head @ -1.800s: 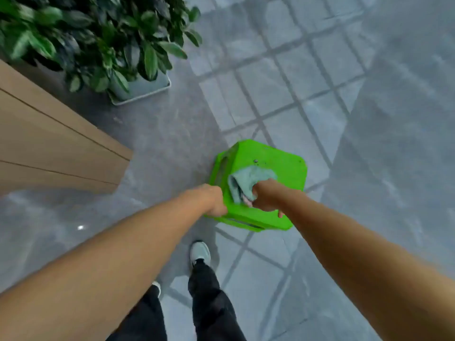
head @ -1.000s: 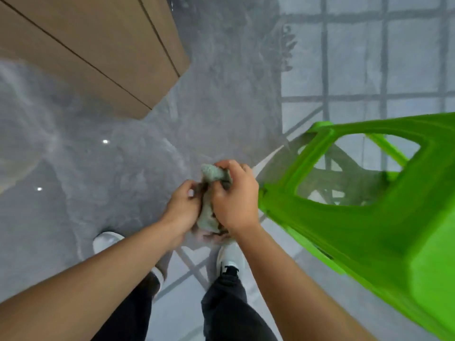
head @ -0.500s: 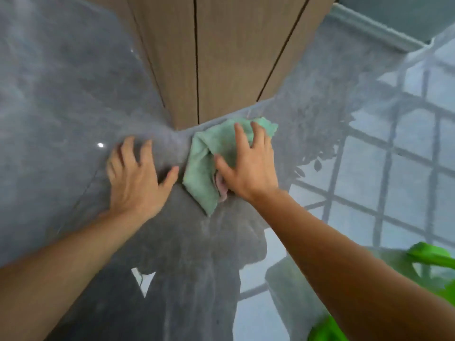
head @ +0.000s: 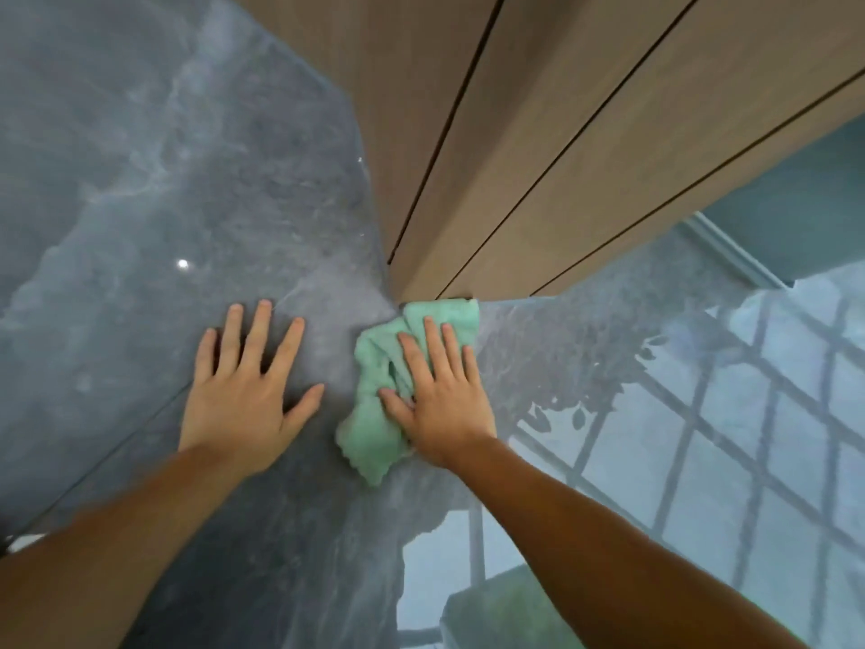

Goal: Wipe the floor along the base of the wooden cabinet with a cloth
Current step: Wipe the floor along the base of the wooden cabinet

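While the left hand (head: 243, 395) lay flat, fingers spread, on the floor (head: 140, 180) near the cabinet (head: 538, 133) corner, the right hand (head: 440, 395) pressed open-fingered on the cloth (head: 374, 437), touching the cabinet's base.

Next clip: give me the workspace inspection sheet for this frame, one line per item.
Surface: glossy grey marble floor, reflecting a window grid at right.
Job's things: green cloth crumpled flat on the floor, its top edge at the corner base of the wooden cabinet.
Clutter: nothing seen.
Hands: right hand pressed flat on the cloth; left hand spread on bare floor.
Cables: nothing seen.
Surroundings: pale baseboard at right.
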Demonstrator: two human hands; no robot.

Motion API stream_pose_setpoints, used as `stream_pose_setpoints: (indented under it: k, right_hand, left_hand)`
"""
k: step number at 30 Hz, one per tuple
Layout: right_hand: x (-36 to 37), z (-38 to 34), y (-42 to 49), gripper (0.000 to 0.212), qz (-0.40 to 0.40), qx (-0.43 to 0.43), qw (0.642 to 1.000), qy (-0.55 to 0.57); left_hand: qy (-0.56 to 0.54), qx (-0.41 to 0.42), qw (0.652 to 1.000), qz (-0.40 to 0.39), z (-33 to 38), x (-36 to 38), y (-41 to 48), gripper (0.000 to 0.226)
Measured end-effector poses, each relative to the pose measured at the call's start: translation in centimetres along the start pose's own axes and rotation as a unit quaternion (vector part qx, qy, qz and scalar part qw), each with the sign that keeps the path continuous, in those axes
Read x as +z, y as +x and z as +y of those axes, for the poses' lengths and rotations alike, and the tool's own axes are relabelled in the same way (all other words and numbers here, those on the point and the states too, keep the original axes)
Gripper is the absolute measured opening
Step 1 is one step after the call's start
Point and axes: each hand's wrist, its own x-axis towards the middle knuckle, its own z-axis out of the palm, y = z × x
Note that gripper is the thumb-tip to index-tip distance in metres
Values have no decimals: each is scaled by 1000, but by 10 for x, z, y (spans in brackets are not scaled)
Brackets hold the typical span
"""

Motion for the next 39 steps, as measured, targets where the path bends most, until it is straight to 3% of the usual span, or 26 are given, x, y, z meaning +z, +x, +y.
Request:
stream_pose_setpoints:
  k: [3,6,9,11,14,17,20,23,25,30,34,36,39]
  right_hand:
    - [-11,85,-3,79,36,164,986,17]
    - [-34,157,0,81,27,360,927,104]
    - [-35,150,20,82,24,453,882,128]
    - [-20,100,25,89,45,409,907,87]
    - [5,-6,23,102,37,228,970,78]
    - [18,-77,19,93,57,111,990,71]
    - [18,-68,20,85,64,66,994,67]
    - [14,-12,14,82,59,0,998,16]
    - [9,37,11,82,62,29,998,3]
    - [-10,145,10,88,47,288,955,48]
    - [-21,115,34,98,13,398,911,105]
    - [-14,63,35,112,-11,351,932,91]
    - [5,-28,22,115,-30,167,982,80]
  left_hand:
    - [7,7,999,31,-3,8,-1,81]
    - [0,2,999,37,-2,10,0,82]
    - [-1,-2,999,34,-3,10,1,82]
    - [-1,-1,999,34,-3,9,0,82]
    - [-5,-5,999,33,-2,6,1,83]
    - [-4,-4,1000,15,-1,4,2,86]
    - [-4,-3,1000,12,0,2,3,85]
    - [-10,-10,1000,16,2,2,2,83]
    - [-11,-19,1000,11,1,1,1,82]
    - [-17,-14,1000,9,2,2,-1,82]
    - [-23,-16,1000,12,1,1,2,82]
    - [-24,-17,999,12,2,-1,2,82]
    - [-36,-13,999,20,1,-2,2,82]
